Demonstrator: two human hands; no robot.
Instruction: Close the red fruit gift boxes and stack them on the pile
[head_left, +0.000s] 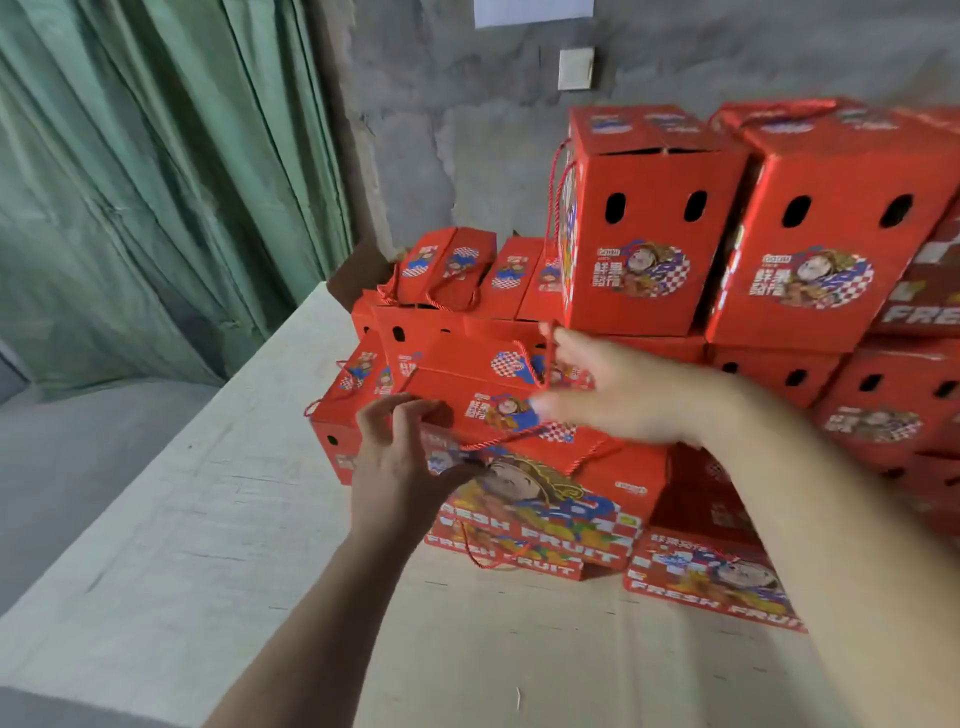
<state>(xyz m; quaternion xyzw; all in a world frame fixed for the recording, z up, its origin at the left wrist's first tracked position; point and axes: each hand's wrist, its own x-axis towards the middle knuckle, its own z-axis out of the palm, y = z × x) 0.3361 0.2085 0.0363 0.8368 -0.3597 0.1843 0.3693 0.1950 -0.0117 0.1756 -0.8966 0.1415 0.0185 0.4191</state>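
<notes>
— Holding anything yet?
— My left hand (400, 457) pinches the near edge of the box (467, 384) at frame centre; my right hand (613, 395) has its cord (535, 364) between thumb and fingers, the rest spread.
— How to do it well?
— Press both flaps flat, tuck the cord clear, then square it against the pile (727, 223), upper right.
</notes>
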